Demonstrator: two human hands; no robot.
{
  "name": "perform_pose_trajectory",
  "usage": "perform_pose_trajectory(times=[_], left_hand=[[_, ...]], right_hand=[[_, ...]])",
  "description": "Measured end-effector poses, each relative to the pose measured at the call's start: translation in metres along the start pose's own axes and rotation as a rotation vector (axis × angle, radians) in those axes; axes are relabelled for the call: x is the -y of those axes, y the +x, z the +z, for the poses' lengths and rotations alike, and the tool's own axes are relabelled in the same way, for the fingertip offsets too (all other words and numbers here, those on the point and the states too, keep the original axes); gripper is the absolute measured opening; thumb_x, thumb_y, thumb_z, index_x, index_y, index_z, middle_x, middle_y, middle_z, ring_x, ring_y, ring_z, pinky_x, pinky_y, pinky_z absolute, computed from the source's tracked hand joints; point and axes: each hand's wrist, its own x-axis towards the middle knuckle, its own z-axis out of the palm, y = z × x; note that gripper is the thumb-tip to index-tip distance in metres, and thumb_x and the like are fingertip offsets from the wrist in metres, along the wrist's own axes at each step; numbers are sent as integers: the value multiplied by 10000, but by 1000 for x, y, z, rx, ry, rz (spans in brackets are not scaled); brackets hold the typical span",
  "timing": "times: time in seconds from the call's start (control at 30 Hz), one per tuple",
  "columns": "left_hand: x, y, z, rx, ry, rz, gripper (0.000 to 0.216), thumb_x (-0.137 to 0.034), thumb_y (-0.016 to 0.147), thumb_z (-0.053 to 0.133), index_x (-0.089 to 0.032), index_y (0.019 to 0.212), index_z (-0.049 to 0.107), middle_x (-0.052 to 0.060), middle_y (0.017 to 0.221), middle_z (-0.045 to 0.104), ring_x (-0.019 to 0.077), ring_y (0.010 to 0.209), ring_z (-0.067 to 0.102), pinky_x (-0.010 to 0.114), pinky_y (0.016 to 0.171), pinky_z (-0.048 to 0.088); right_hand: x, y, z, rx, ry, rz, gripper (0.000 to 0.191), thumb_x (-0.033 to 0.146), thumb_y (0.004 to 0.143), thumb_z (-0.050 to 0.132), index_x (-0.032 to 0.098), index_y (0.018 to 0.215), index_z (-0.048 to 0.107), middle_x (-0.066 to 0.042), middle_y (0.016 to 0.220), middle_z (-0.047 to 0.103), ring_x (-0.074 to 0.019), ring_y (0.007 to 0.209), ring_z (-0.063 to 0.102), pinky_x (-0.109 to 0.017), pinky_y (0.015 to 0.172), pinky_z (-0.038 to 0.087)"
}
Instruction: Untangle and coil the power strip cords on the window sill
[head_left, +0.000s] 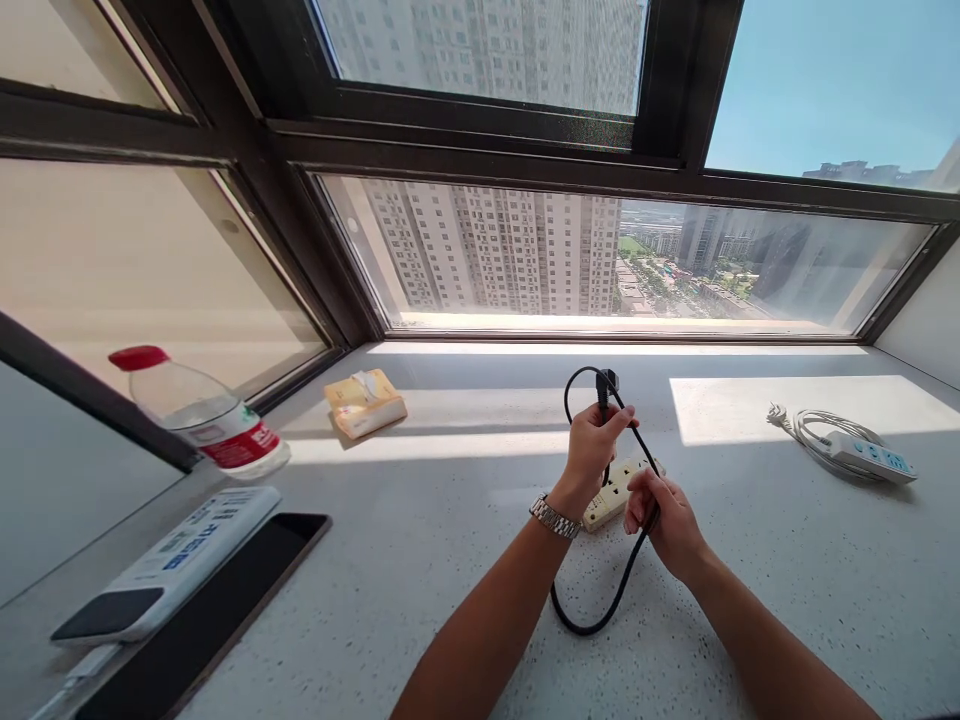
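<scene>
My left hand (592, 445), with a metal watch on its wrist, is closed around a black power cord (600, 615) just below its black plug (606, 381), which points up. My right hand (664, 515) pinches the same cord lower down, fingers closed. The cord loops above the hands and hangs in a second loop on the speckled white sill (450, 560) in front of me. A cream power strip (611, 492) lies on the sill under and between both hands.
A plastic water bottle with a red cap (202, 415) lies at the left, near a tissue pack (365, 402). A remote control (161, 565) rests on a dark tablet (217, 610) at lower left. A white power strip with coiled cable (855, 445) lies at the right. Windows stand behind.
</scene>
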Motion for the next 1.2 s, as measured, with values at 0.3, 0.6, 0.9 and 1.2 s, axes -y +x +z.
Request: perform_pose_trajectory(times=[0.3,0.6,0.9,1.2], left_hand=[[16,-4,10,0,-42,-48,435,-543,651,748,-154,732,572,42,655,683,22,366,325,192,381,276],[31,-11,20,52,-15,-93,394,-498,651,754,-131,714,625,38,656,670,30,393,354,193,395,293],[18,-13,19,76,-70,-18,394,-508,696,736,-135,660,614,-22,528,552,30,380,333,199,398,258],[-32,3,-13,-93,-432,-50,425,-466,597,840,-148,707,581,-18,622,615,59,478,490,178,427,326]], right_hand=[[12,-4,-1,85,376,-2,374,557,794,719,219,712,580,120,456,217,-50,377,121,-154,348,213],[9,0,2,-31,256,-45,490,674,741,693,214,681,536,111,431,325,-48,330,212,-181,349,254],[1,-4,4,72,59,56,686,828,750,523,179,525,518,61,377,380,-88,321,405,-224,374,344],[-12,-17,13,460,-96,171,513,660,824,618,150,764,631,43,491,531,-114,474,576,-233,534,449]])
